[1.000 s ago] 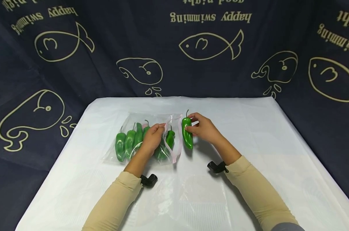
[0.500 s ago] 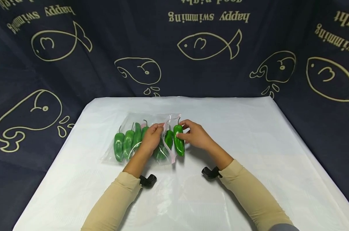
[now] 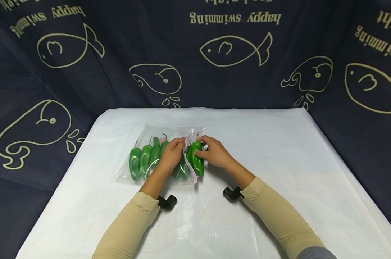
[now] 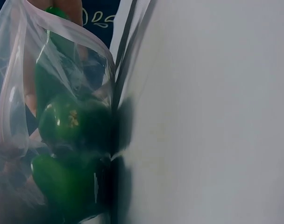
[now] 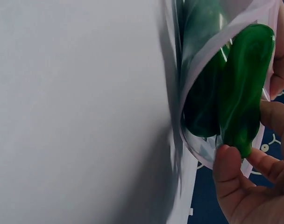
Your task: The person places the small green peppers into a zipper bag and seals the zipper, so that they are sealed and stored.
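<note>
A clear zip bag with a pale pink zip edge lies on the table, several green chili peppers side by side inside it. My left hand pinches the upper layer of the bag near its mouth, holding it raised. Between thumb and fingers, my right hand grips one glossy green chili pepper at the mouth. In the right wrist view that held pepper stands within the gaping bag opening, beside another pepper. Through the film, the left wrist view shows peppers close up.
A white cloth covers the table. Behind it hangs a dark blue curtain with fish and whale drawings. A black wrist camera sits on the left wrist, another wrist camera on the right.
My right hand has moved left with the held pepper, from beside the bag into its mouth. The left hand keeps its place and its hold on the bag.
</note>
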The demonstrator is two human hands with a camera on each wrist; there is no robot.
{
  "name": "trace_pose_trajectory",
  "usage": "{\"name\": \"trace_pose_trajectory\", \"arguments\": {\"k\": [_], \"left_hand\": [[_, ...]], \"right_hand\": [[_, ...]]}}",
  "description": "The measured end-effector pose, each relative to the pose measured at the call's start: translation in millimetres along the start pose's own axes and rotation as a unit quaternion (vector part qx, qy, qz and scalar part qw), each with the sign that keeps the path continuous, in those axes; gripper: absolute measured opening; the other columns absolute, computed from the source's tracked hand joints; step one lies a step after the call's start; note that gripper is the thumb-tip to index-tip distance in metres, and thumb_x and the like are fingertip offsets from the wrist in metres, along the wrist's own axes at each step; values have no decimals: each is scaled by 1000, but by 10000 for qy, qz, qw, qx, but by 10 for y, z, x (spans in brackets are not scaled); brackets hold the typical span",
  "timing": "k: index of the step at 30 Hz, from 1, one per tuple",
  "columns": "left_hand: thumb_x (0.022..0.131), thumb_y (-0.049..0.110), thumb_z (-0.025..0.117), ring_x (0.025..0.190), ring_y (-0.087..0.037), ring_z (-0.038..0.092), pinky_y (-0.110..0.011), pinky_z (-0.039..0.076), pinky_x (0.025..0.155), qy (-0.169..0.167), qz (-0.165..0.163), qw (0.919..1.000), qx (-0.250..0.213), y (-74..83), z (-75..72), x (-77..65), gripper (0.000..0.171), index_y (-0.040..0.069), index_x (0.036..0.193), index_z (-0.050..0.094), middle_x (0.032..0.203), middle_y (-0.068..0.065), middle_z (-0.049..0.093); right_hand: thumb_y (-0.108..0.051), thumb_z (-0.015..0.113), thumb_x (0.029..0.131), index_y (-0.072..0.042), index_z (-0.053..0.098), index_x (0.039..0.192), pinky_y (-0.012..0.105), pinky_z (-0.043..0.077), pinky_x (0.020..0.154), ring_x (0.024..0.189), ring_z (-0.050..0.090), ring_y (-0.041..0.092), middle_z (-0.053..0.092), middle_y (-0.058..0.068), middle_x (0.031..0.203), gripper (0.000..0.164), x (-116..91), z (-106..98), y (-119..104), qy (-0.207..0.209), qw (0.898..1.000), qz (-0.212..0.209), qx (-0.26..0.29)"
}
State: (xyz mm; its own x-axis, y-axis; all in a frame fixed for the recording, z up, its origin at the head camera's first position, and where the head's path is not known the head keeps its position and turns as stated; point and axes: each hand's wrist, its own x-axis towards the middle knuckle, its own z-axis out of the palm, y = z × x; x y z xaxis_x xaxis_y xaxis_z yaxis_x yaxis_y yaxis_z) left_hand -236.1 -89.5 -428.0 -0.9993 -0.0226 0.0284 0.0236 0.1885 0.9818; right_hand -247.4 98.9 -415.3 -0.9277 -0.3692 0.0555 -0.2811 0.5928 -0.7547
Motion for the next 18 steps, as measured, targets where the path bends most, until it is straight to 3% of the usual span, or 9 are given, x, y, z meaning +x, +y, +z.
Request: {"name": "trace_pose_trajectory", "arguments": {"k": [9, 18], "left_hand": [[99, 18, 50, 128, -25, 52, -39, 37, 108, 53, 84, 9999, -35, 13, -7, 2, 28, -6, 98, 64, 131, -10, 64], [98, 18, 51, 126, -21, 54, -37, 39, 104, 102, 90, 9998, -117, 65, 7, -33, 23, 1, 93, 65, 130, -4, 65]], "right_hand": [[-26, 75, 89, -6, 57, 128, 33, 51, 69, 85, 62, 21, 63, 14, 115, 47, 30, 92, -38, 286, 9995, -50, -115], [-23, 78, 87, -6, 59, 124, 33, 54, 75, 95, 64, 21, 64, 12, 117, 45, 19, 174, -82, 400, 9992, -77, -41]]}}
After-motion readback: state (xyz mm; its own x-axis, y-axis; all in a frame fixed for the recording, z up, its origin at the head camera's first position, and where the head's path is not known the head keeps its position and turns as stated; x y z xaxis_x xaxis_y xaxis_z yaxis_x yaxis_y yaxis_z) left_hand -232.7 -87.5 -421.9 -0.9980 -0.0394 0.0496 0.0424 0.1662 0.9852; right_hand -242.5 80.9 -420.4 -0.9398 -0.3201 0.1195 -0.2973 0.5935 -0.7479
